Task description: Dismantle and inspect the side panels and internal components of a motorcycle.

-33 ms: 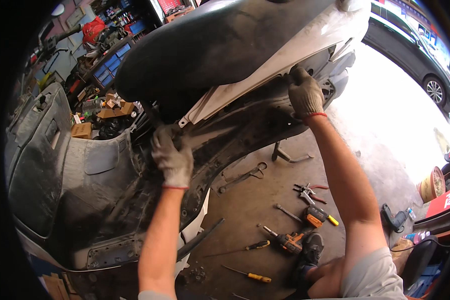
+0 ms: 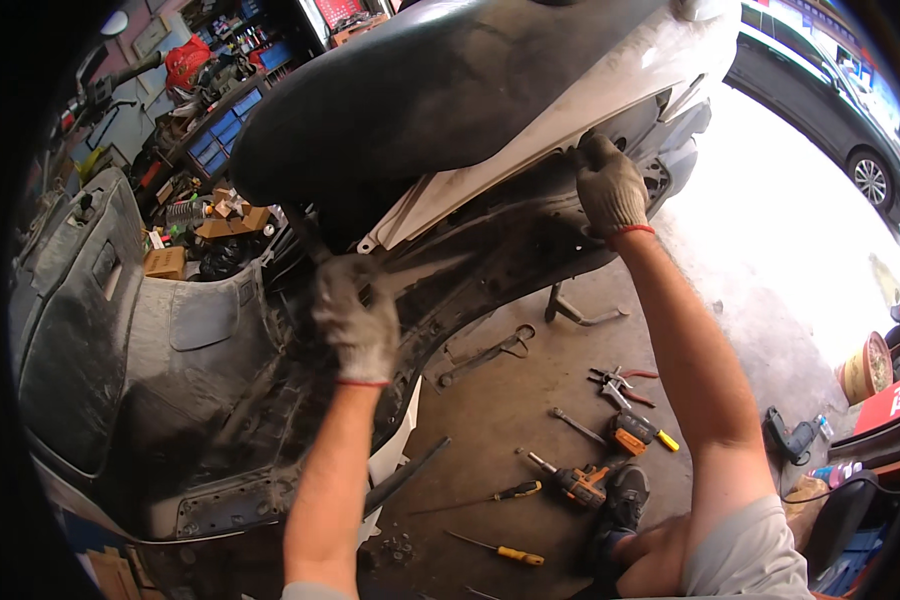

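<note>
A scooter with a dark seat point(image 2: 400, 110) and a long white side panel point(image 2: 540, 125) stands before me, its dark dusty lower body point(image 2: 450, 270) exposed beneath. My right hand point(image 2: 612, 190), in a dirty knit glove with a red cuff, is closed at the panel's lower rear edge, with its fingertips hidden there. My left hand point(image 2: 355, 320), gloved alike, hovers over or touches the dark body just below the panel's front tab point(image 2: 367, 245). Its fingers are bent and blurred by motion, and whether they hold anything cannot be seen.
On the floor lie pliers point(image 2: 620, 385), a cordless impact driver point(image 2: 575, 480), a ratchet point(image 2: 575, 425) and screwdrivers point(image 2: 515, 555), near my shoe point(image 2: 625, 495). The scooter's footboard point(image 2: 200, 430) spreads to the left. A cluttered shelf point(image 2: 225, 130) stands behind; a dark car point(image 2: 820, 100) is at far right.
My left hand has shifted slightly right and down along the dark body. The right hand stays where it was at the white panel.
</note>
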